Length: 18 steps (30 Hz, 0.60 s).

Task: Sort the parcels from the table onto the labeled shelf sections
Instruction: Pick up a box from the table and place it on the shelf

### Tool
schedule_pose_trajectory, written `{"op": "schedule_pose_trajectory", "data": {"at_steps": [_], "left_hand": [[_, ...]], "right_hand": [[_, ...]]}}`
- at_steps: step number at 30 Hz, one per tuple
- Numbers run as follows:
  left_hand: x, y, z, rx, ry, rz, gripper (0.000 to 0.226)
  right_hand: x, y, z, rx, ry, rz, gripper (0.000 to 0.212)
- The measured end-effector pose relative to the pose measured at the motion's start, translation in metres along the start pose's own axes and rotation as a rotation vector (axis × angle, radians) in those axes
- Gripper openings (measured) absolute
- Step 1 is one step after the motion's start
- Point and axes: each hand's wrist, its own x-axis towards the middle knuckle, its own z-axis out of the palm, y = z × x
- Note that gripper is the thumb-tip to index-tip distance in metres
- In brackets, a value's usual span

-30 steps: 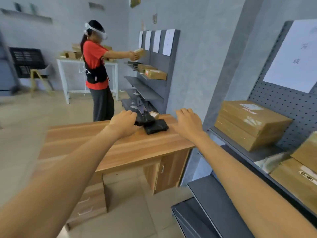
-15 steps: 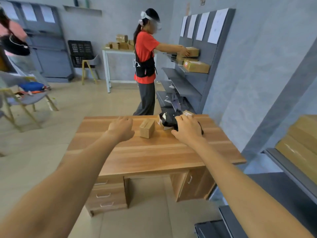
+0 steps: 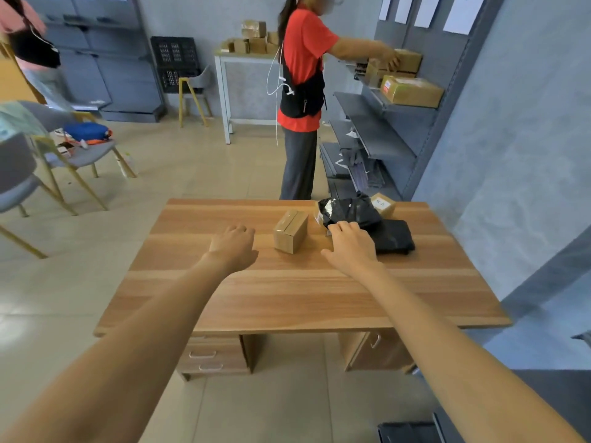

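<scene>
On the wooden table (image 3: 287, 295) stand a small cardboard box (image 3: 290, 231), a crumpled black poly parcel (image 3: 350, 211), a flat black parcel (image 3: 395, 236) and another small box with a white label (image 3: 382, 204) at the far right. My left hand (image 3: 235, 244) hovers over the table just left of the cardboard box, fingers loosely curled and holding nothing. My right hand (image 3: 350, 246) reaches in between the cardboard box and the black parcels, its fingertips at the edge of the crumpled one; contact is unclear.
A person in a red shirt (image 3: 302, 75) stands behind the table, placing boxes on a grey shelf unit (image 3: 393, 123) with paper labels. A white table with boxes (image 3: 252, 39) is at the back. Chairs (image 3: 80, 155) stand left. A dark shelf edge (image 3: 412, 431) lies bottom right.
My view has turned left, away from the shelf with boxes, and centred on the table. Both hands have come lower over the table; the right one has drawn back off the black parcels.
</scene>
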Motion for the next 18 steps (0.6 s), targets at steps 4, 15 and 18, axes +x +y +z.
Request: {"op": "schedule_pose_trajectory", "data": {"at_steps": [4,15,18], "left_hand": [[0.029,-0.019,0.016,0.013,-0.027,0.001,0.051],[0.147,-0.073,0.060,-0.020,-0.112,0.090,0.048],[0.173,-0.090,0.082,-0.019,-0.154,0.140,0.048]], "right_hand": [[0.028,-0.008,0.025,-0.025,-0.039,-0.019,0.052],[0.120,-0.040,0.104,-0.032,-0.186,0.053,0.055],[0.144,-0.058,0.129,-0.012,-0.239,0.082,0.061]]}}
